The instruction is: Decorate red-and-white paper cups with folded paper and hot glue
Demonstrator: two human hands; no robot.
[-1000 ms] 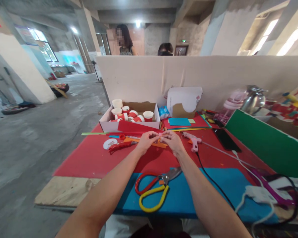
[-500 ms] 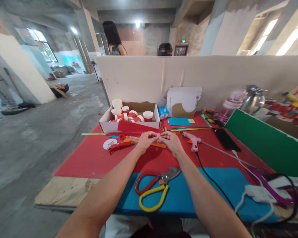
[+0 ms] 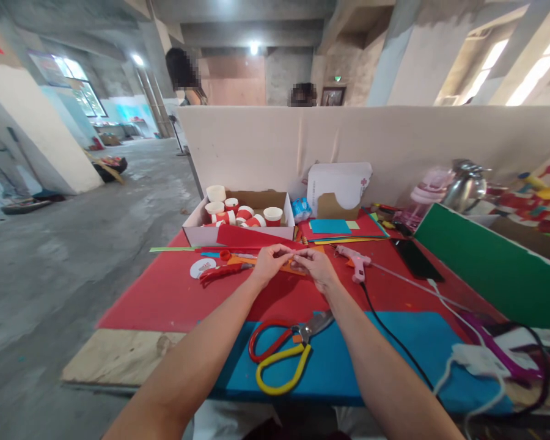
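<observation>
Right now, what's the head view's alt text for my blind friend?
A bare left hand and a bare right hand pinch close together over a red tabletop; anything held is too small to tell. Metal scissors with red and yellow handles lie nearer the camera, a pink plastic glue gun to the right.

Around the hands (image 3: 270,264) on the table (image 3: 119,357)
A disc (image 3: 203,268) lies left, glue gun (image 3: 358,263) and phone (image 3: 415,260) right, scissors (image 3: 305,333) on the near side; beyond, cups (image 3: 272,217) sit in a box (image 3: 200,237).
</observation>
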